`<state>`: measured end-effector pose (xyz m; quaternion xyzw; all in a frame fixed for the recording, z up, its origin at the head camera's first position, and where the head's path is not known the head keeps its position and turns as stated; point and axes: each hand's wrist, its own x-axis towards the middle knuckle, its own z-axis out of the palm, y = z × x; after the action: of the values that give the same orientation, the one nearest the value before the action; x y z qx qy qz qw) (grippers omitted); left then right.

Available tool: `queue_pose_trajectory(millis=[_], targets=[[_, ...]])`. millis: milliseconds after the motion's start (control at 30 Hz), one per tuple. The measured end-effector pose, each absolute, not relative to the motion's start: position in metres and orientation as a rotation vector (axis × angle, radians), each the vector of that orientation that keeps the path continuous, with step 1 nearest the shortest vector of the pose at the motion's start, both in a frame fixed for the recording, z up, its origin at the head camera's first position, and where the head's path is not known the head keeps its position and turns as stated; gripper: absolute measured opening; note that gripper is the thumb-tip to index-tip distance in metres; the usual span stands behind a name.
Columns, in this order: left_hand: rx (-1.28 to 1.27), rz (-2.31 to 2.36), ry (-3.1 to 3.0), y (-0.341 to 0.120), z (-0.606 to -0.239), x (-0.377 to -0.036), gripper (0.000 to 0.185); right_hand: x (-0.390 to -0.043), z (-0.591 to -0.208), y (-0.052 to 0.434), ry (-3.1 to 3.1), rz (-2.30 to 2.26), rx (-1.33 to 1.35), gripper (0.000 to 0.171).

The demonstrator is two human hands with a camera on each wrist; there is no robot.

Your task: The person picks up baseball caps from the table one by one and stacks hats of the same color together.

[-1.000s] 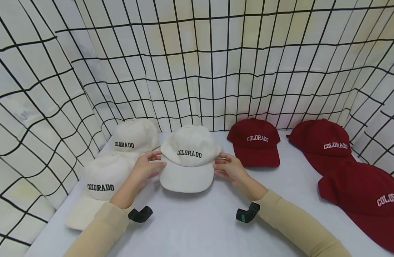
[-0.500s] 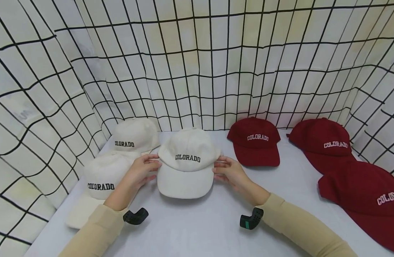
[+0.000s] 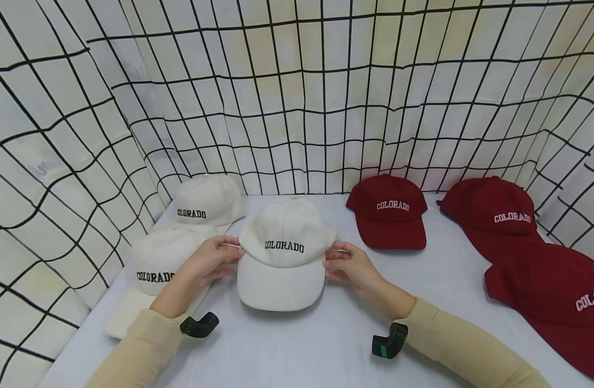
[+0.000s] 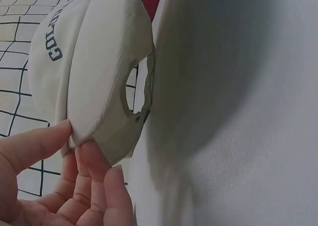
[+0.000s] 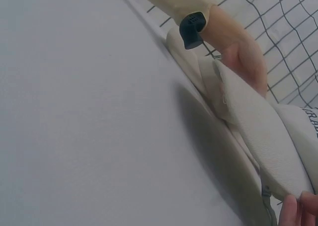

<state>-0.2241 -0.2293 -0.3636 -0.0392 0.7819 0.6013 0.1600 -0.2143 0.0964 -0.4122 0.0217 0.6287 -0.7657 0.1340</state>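
Note:
A white baseball cap (image 3: 282, 280) with black COLORADO lettering is held between both hands, its brim facing me. My left hand (image 3: 211, 261) pinches its left side where the brim meets the crown; in the left wrist view the thumb (image 4: 47, 139) lies on top and the fingers below. On the opposite side my right hand (image 3: 352, 267) grips the matching spot, and only its fingertips (image 5: 289, 211) show in the right wrist view. A shadow falls on the table under the brim, and the back strap opening shows from below.
Two more white caps (image 3: 209, 199) (image 3: 156, 253) sit at the left, partly behind my left arm. Three dark red caps (image 3: 391, 213) (image 3: 490, 215) (image 3: 549, 291) lie at the right. A white table (image 3: 277, 350) is enclosed by black grid netting (image 3: 321, 108) over white walls.
Both hands have drawn the white cap a little nearer to me. The view has shifted slightly, while the other caps stay in place on the table.

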Motion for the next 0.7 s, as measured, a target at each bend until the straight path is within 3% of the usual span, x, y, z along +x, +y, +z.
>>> queue_pose_trajectory(millis=[333, 700], targets=[[-0.061, 1.631, 2.219, -0.235, -0.364, -0.221, 0.032, -0.201, -0.413, 0.098, 1.796, -2.21, 0.033, 0.038], [-0.043, 1.613, 2.211, -0.235, -0.363, -0.214, 0.035, -0.19, -0.413, 0.104, 1.741, -2.19, -0.042, 0.033]])
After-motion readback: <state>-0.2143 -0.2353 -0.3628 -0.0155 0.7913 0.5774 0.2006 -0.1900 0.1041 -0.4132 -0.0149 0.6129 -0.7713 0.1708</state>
